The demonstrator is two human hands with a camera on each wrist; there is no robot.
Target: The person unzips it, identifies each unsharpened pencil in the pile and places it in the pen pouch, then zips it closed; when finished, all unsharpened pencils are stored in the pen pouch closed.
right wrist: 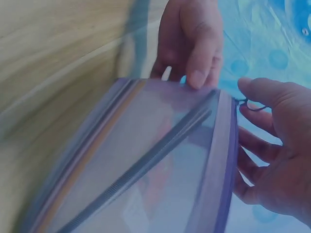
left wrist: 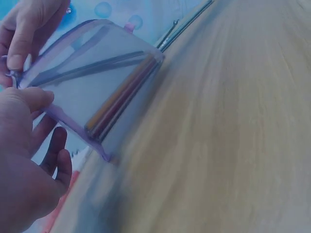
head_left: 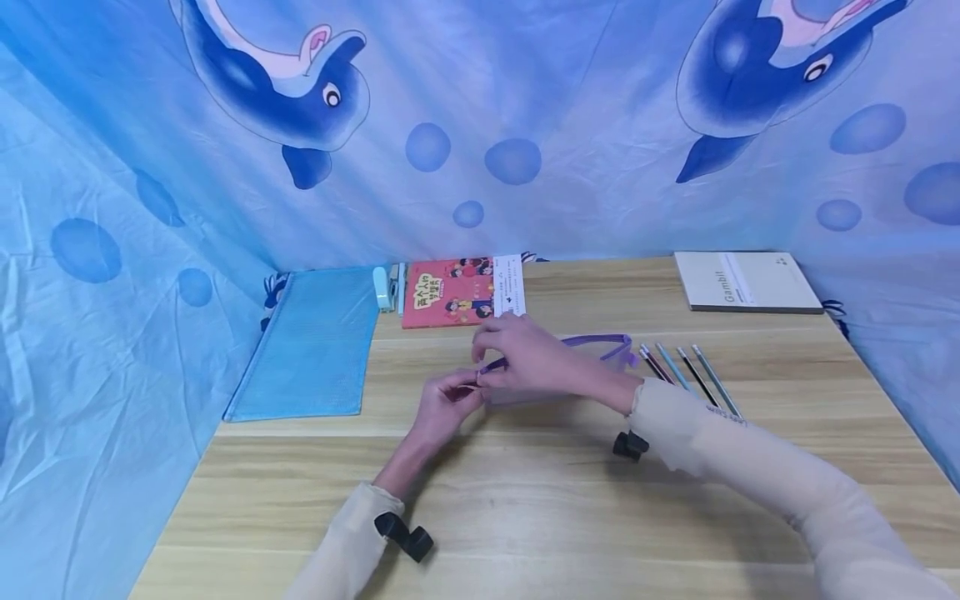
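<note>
A clear pencil pouch (head_left: 525,398) with purple zipper edging stands on the table, several pencils (left wrist: 121,97) showing through its side. At the pouch's left end my left hand (head_left: 446,408) pinches the corner between thumb and fingers. My right hand (head_left: 525,354) reaches across above the pouch. Its thumb and forefinger pinch the zipper pull (right wrist: 250,104) at that same end, close to the left hand. Toward the pouch's right end, the purple edges (head_left: 618,339) stand apart in the head view. Inside, a dark slanting strip or pencils (right wrist: 146,160) also show; which, I cannot tell.
Right of the pouch lie several loose pencils (head_left: 697,375), partly behind the right sleeve. A blue mesh folder (head_left: 307,342), a light-blue stapler (head_left: 383,289) and a red book (head_left: 446,293) lie to the left and back. A cream notebook (head_left: 746,282) is at the back right.
</note>
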